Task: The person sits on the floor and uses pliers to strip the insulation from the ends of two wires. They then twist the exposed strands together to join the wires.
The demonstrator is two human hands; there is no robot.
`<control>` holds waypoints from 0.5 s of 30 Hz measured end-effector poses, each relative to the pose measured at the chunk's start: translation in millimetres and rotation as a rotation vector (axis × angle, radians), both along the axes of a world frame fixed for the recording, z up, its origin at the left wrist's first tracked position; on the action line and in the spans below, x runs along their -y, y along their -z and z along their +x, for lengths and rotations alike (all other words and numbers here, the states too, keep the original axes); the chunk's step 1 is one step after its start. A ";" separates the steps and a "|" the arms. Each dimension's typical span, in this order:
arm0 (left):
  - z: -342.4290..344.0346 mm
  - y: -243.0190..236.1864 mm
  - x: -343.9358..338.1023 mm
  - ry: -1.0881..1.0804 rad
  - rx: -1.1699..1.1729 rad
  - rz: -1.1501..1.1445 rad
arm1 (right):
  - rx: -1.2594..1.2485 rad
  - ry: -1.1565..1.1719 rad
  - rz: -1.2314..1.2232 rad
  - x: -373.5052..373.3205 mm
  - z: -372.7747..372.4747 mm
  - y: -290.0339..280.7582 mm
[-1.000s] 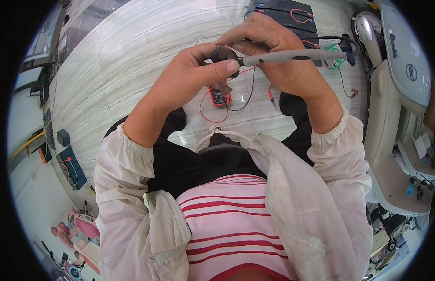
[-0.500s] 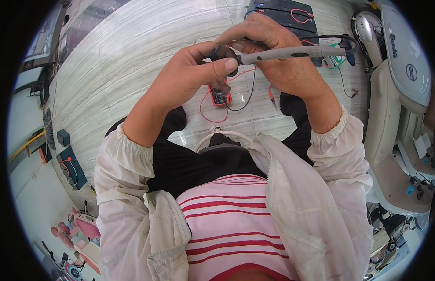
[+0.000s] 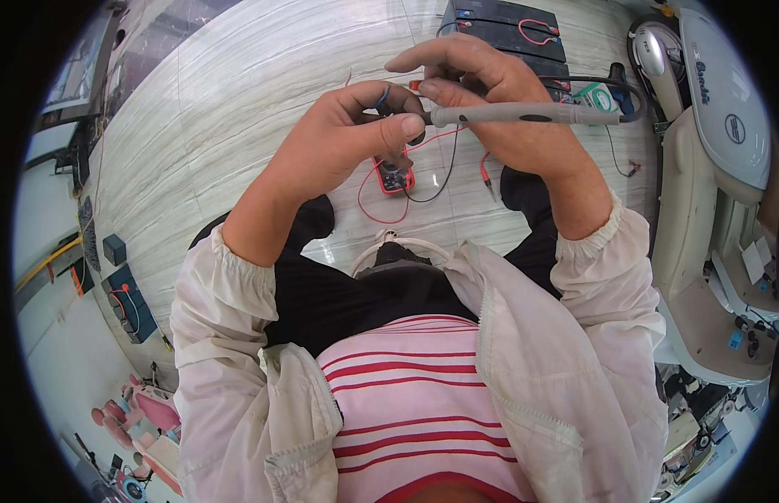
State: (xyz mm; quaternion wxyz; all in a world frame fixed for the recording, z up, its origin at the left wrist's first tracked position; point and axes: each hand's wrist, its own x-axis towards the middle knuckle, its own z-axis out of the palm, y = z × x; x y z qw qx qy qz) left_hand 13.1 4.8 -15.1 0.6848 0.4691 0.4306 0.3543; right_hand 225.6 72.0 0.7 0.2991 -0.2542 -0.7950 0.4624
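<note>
My left hand (image 3: 343, 138) pinches the dark left end of a grey rod-shaped handle (image 3: 498, 114), which has a black cable leaving its right end. A short blue wire (image 3: 383, 96) loops by my left forefinger. My right hand (image 3: 523, 138) is behind the handle, which lies across its front. The right forefinger reaches out straight, and the thumb presses beside a small red-orange piece (image 3: 415, 85), its other fingers partly hidden. Below my left hand, a red multimeter (image 3: 395, 178) with red and black leads lies on the floor.
Black batteries (image 3: 507, 38) with red leads stand at the far right, beside a green-and-white device (image 3: 596, 98). A red probe (image 3: 487, 174) lies near my right knee. A pale scooter (image 3: 683, 184) stands on the right. At the left sits a dark box (image 3: 131, 302) with wires.
The handle's cable end has dropped toward me, so the handle lies more level. My right forefinger has lifted farther from my left hand. The left hand has shifted only slightly.
</note>
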 end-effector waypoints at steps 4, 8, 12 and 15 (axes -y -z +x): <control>-0.5 1.9 0.4 0.003 0.003 -0.018 | 0.038 -0.036 0.014 -0.1 -0.4 -1.4; 1.7 3.4 1.4 0.020 0.006 -0.011 | -0.042 0.000 0.102 0.9 -3.8 7.9; 0.5 2.9 1.0 0.026 -0.011 -0.007 | 0.007 0.047 0.181 1.7 -5.0 4.3; 0.6 2.3 0.0 0.026 -0.015 -0.011 | 0.016 0.073 0.208 2.5 -5.4 3.7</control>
